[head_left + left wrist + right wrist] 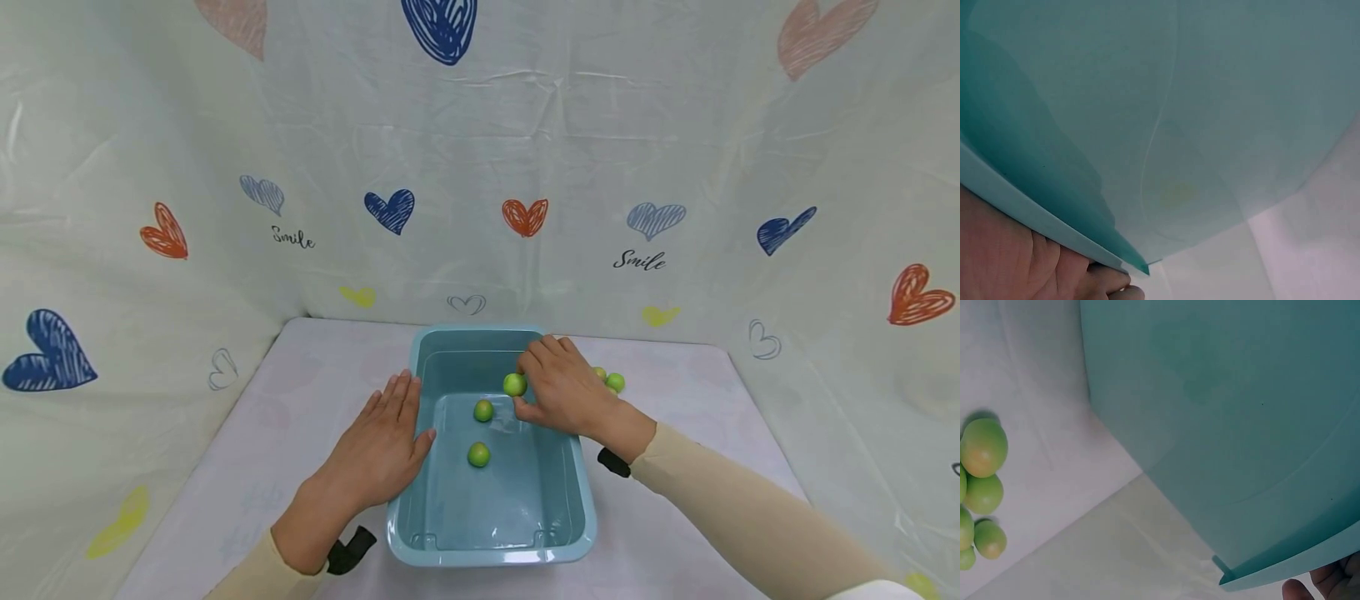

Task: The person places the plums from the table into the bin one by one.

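Observation:
A light blue plastic basin stands on the table in the head view. Two small round green fruits, one farther back and one nearer, lie on its floor. My right hand reaches over the basin's right rim and holds another green fruit at its fingertips. With fingers straight, my left hand rests along the left rim. In the left wrist view its palm lies against the basin's edge. Only fingertips of my right hand show past the rim in the right wrist view.
Several more green fruits sit on the table just right of the basin, partly behind my right hand; the right wrist view shows them clustered. A pale cloth covers the table. Heart-printed curtains enclose the back and sides.

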Demonstrator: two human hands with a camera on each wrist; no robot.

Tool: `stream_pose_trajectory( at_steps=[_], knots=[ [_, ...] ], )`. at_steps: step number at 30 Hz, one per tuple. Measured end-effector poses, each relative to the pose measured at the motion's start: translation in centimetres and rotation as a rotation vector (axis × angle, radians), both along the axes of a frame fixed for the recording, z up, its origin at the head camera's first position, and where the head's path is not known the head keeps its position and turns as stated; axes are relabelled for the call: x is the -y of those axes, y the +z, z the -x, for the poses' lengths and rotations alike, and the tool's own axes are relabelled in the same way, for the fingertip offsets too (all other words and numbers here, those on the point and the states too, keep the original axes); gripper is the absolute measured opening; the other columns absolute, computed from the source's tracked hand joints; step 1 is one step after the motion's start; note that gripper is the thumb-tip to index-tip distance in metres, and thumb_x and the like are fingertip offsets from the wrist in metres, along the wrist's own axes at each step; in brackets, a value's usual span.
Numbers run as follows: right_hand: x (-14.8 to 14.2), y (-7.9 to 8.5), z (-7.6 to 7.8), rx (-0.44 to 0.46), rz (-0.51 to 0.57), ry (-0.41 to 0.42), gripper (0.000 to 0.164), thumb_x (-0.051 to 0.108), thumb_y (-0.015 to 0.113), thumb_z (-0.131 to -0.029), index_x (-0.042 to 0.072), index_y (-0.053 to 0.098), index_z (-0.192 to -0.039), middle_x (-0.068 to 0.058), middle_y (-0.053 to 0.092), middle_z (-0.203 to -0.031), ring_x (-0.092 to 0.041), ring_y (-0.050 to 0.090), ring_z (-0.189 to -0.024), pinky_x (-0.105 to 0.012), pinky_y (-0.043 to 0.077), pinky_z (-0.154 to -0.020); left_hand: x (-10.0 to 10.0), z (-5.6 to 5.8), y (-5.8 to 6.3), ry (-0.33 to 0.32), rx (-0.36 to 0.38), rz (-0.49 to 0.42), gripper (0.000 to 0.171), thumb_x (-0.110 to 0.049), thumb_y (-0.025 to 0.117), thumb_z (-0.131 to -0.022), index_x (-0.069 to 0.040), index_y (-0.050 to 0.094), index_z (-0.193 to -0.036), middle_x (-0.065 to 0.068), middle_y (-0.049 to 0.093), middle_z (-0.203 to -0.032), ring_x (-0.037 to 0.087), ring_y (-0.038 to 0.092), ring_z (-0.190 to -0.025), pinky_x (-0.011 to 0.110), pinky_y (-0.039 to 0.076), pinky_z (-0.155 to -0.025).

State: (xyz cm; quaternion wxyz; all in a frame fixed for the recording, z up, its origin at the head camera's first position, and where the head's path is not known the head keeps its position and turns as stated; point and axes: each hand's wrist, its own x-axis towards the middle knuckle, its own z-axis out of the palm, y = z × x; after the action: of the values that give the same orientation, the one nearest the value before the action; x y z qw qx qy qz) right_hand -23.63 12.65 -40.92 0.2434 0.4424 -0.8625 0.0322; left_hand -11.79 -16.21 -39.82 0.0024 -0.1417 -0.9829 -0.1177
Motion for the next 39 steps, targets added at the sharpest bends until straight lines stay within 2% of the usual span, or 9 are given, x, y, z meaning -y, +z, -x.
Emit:
stream_pose_trajectory(
  at_steps=[28,39],
  knots=[
    [-0.09,0.0,-0.05,0.016,-0.014,-0.03,0.036,0.041,0.075,-0.088,0.01,0.066,-0.103,-0.004,0.061,-0.098,-0.025,0.052,-0.091,-0.04,0.042,-0.079,0.09,0.02,-0.15,-0.01,-0.018,-0.011,0.076,-0.035,0.055,-0.109,0.013,0.026,-0.161,0.033,0.027,-0.168,0.047,0.026,-0.158,0.063,0.029,-0.125],
    [-0.78,0.09,0.14,0.003,0.073,-0.052,0.035,0.037,0.076,-0.087,0.007,0.067,-0.102,-0.007,0.063,-0.099,-0.027,0.055,-0.092,-0.043,0.045,-0.081,0.1,-0.07,0.01,-0.007,-0.008,-0.012,0.076,-0.035,0.054,-0.109,0.012,0.025,-0.161,0.032,0.026,-0.169,0.046,0.025,-0.159,0.064,0.028,-0.125]
  ],
)
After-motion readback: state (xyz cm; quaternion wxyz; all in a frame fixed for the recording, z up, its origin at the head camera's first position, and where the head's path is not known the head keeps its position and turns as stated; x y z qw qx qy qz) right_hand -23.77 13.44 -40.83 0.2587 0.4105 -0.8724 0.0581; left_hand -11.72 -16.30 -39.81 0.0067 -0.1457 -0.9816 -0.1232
